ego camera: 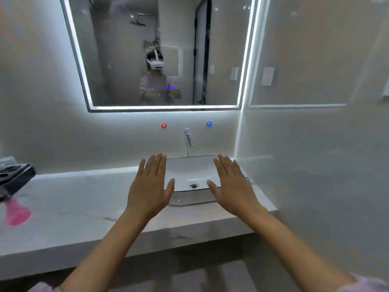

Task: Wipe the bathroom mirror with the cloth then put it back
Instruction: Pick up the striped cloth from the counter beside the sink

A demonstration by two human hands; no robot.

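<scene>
Cloth (17, 211), seemingly the pink blur far left on the counter (84, 197), is not yet being gripped, left hand (147, 186) and right hand (233, 186) being held flat and empty over the basin (189, 200), so a leftward reach is being required.

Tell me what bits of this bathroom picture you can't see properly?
Head view:
- Pink thing on the counter: blurred and cut by the left edge; maybe the cloth, cannot tell.
- Black tray: cut by the left edge, contents blurred.
- Sink: its sides are hidden behind the left hand and right hand.
- Mirror: the reflection is hazy; small details are lost.
</scene>
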